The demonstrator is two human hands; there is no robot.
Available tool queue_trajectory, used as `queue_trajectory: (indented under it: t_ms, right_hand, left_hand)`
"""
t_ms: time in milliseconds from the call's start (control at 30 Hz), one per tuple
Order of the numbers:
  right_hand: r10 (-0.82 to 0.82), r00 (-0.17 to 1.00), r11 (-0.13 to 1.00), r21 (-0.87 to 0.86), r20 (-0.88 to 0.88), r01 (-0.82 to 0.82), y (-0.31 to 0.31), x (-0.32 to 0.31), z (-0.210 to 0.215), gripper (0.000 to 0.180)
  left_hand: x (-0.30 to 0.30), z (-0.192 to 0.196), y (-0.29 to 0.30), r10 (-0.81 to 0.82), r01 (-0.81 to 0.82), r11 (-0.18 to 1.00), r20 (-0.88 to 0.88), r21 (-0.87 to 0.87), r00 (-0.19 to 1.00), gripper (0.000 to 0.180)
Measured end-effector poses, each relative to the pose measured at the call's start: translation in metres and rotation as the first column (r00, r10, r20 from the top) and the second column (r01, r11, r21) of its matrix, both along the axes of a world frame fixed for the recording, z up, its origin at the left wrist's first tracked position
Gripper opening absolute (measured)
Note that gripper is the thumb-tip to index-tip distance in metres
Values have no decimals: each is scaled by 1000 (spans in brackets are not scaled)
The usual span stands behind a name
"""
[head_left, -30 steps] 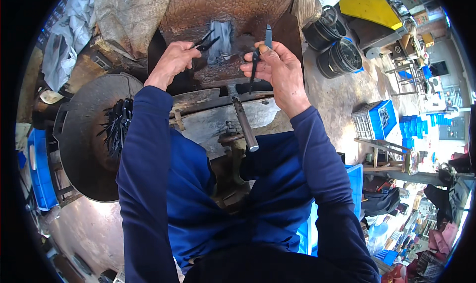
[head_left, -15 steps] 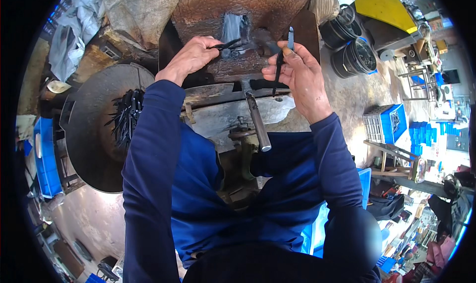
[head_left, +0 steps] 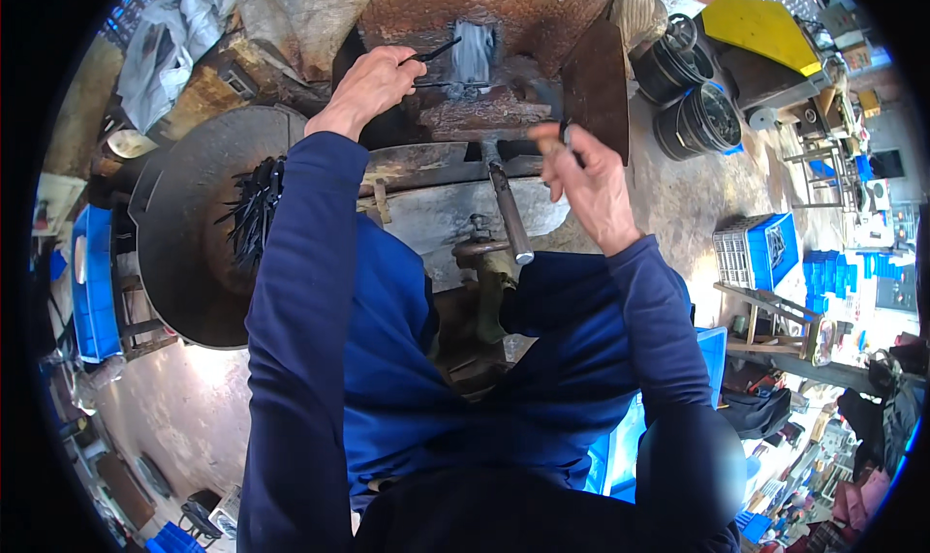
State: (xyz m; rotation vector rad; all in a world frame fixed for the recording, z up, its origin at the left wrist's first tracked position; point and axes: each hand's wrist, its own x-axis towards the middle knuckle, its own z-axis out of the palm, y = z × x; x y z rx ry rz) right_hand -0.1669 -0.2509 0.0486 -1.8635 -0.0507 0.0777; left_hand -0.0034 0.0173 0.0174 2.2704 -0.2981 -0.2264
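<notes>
At twelve o'clock, against the rusty machine (head_left: 504, 11), the left hand (head_left: 363, 83) pinches a thin dark rod (head_left: 436, 51), its tip at the grey block (head_left: 473, 49). Toward one o'clock, the right hand (head_left: 586, 180) closes on a small dark piece (head_left: 565, 132), beside the lever (head_left: 509, 214).

Two hands are up at the rusty machine (head_left: 504, 11): the left hand (head_left: 363, 83) and the right hand (head_left: 586, 180). One round pan (head_left: 184, 253) sits to the left, holding one heap of dark rods (head_left: 254, 209), too many to count. Two black buckets (head_left: 693, 88) stand right, near one blue crate (head_left: 760, 248) and one yellow board (head_left: 760, 25).
</notes>
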Motion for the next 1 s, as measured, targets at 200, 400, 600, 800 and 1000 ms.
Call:
queue_trajectory:
  t_ms: [200,400,600,800,1000]
  right_hand:
    - [421,810,840,-513,409,-177,9,-35,-8,38]
    - [428,862,806,-546,272,-228,17,-43,-8,46]
    - [275,854,941,-305,441,-145,27,-10,-13,41]
    - [-131,946,989,99,295,106,45,42,17,29]
    - [-154,949,986,109,275,128,57,124,36,27]
  left_hand:
    - [-10,11,7,109,-111,994,-159,-8,981,48]
    - [-9,3,3,202,-203,978,-29,-37,979,44]
    - [25,-32,14,279,-272,960,302,-66,911,31]
    - [-1,10,-30,403,-368,914,278,-172,872,40]
    - [-20,28,-31,480,-345,836,264,-428,837,24]
